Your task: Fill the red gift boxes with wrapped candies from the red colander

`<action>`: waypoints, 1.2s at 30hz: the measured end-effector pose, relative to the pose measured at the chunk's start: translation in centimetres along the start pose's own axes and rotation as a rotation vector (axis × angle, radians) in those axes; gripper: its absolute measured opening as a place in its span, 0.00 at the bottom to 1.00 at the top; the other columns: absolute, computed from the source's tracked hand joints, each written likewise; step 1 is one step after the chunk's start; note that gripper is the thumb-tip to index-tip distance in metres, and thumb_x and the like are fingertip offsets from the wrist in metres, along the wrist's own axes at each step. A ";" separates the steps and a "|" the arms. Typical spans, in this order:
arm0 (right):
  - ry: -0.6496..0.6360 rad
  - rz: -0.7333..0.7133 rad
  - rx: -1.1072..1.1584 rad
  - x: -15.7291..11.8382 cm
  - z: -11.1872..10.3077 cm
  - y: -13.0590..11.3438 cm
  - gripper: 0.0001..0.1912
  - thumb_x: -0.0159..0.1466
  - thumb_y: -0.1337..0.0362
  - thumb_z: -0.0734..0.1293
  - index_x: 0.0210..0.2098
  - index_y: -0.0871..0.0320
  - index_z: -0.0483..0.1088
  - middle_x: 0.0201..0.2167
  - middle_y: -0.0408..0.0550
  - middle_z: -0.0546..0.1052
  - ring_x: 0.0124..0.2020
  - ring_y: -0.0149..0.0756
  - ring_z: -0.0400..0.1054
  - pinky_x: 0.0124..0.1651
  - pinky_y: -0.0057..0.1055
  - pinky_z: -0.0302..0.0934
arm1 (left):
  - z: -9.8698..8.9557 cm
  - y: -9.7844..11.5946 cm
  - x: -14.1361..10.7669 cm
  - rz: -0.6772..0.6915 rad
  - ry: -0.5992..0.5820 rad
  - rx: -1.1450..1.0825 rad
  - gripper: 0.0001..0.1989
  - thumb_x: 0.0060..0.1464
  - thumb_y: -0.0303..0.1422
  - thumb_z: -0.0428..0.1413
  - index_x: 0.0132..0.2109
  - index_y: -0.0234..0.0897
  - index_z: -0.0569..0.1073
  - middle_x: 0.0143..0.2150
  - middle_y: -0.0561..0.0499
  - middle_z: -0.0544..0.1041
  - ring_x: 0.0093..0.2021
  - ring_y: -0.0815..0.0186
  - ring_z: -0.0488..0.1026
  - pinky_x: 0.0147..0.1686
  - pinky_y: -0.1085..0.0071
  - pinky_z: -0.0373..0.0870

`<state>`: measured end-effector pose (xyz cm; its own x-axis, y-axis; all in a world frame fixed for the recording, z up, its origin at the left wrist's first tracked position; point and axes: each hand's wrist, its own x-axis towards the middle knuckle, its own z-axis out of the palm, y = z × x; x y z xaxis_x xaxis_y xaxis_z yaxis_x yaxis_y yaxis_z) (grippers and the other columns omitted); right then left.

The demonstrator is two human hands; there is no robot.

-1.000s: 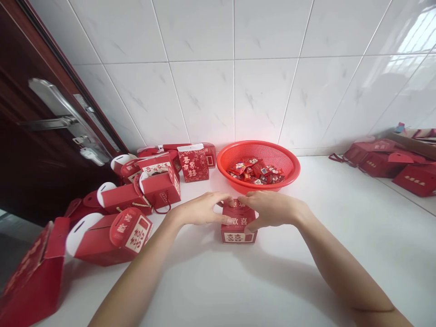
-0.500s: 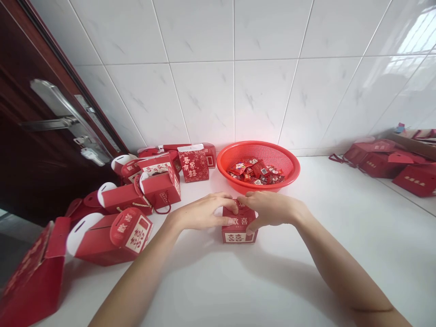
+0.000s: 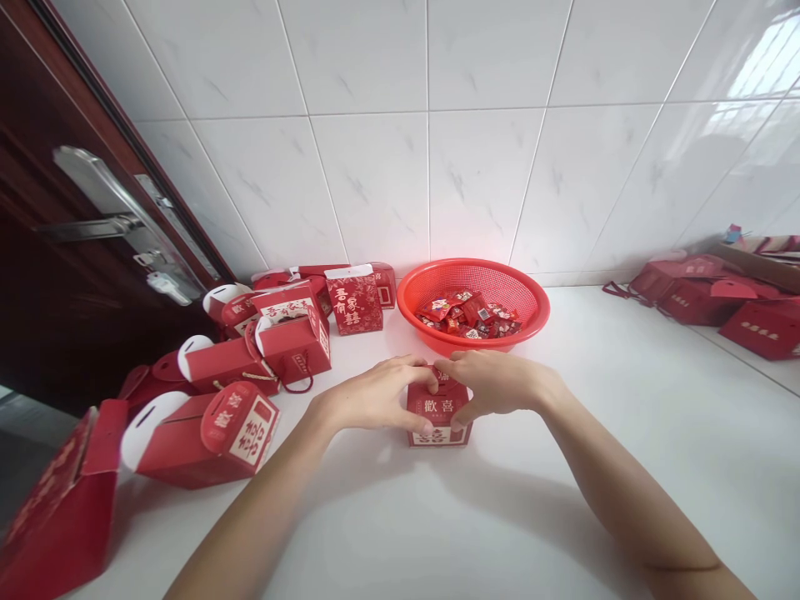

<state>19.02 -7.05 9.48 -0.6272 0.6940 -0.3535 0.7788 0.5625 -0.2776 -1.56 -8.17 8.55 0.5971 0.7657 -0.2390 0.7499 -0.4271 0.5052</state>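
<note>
One red box [image 3: 439,407] sits on the white surface [image 3: 400,533], near one red basket [image 3: 528,296], between the left hand [image 3: 375,398] and right hand [image 3: 500,382]; its labelled front is turned to the near side, its long axis hard to judge; both hold it, fingers half-curled, thumbs against its front.

Bright, glare [image 3: 767,58] on right-hand tiles [image 3: 725,71], soft shadows [image 3: 531,500]
</note>
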 end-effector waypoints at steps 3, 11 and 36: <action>-0.001 -0.003 -0.002 0.0 0.0 0.1 0.27 0.60 0.48 0.70 0.51 0.59 0.70 0.42 0.52 0.73 0.37 0.41 0.69 0.30 0.29 0.54 | 0.1 -0.1 0.1 -0.027 -0.009 0.000 0.26 0.48 0.47 0.65 0.53 0.44 0.76 0.67 0.45 0.66 0.65 0.46 0.64 0.59 0.58 0.65; -0.005 -0.006 -0.004 0.2 0.0 0.0 0.28 0.60 0.47 0.70 0.52 0.60 0.70 0.44 0.54 0.73 0.40 0.42 0.70 0.31 0.30 0.55 | 0.1 -0.3 0.0 -0.050 -0.005 0.003 0.34 0.48 0.49 0.65 0.61 0.45 0.73 0.71 0.44 0.62 0.70 0.45 0.59 0.64 0.55 0.61; -0.011 0.023 0.005 -0.1 -0.1 -0.2 0.25 0.59 0.50 0.71 0.50 0.59 0.69 0.43 0.52 0.73 0.37 0.40 0.70 0.31 0.29 0.54 | -0.2 -0.7 0.1 0.095 0.018 0.016 0.27 0.57 0.49 0.59 0.60 0.43 0.74 0.64 0.48 0.72 0.61 0.51 0.70 0.53 0.66 0.67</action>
<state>18.92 -7.15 9.65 -0.6090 0.7017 -0.3698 0.7931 0.5442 -0.2736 -2.15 -7.69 8.34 0.6604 0.7301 -0.1754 0.6949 -0.5057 0.5113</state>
